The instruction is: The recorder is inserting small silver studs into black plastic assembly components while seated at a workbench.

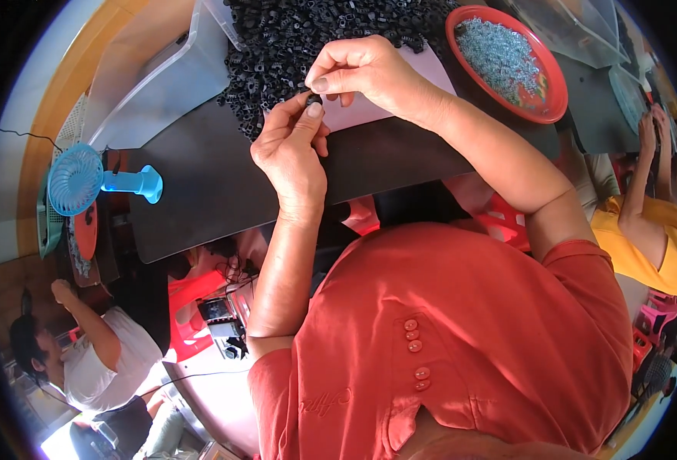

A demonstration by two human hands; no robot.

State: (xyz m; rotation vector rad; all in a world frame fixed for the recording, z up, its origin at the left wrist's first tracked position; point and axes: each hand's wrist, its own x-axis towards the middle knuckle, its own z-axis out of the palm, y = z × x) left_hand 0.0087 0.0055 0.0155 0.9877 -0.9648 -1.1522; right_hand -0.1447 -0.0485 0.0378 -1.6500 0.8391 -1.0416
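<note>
My left hand [294, 153] pinches a small black plastic part [314, 99] between thumb and fingertips. Just above it, the thumb and forefinger of my right hand [369, 75] are pressed together at the top of that part. Whether these right fingertips grip the part itself or something tiny against it is hidden. A large heap of similar black plastic parts [292, 42] spreads over the table beyond both hands. Beneath my right hand lies a pale pink sheet [423, 73], partly covered by the heap.
A red oval basin [559, 92] of small shiny pale-blue pieces stands at the right. Left of the heap is a translucent plastic bin [162, 92]. A blue fan [77, 180] sits at the dark table's [192, 199] left end. Other people work at both sides.
</note>
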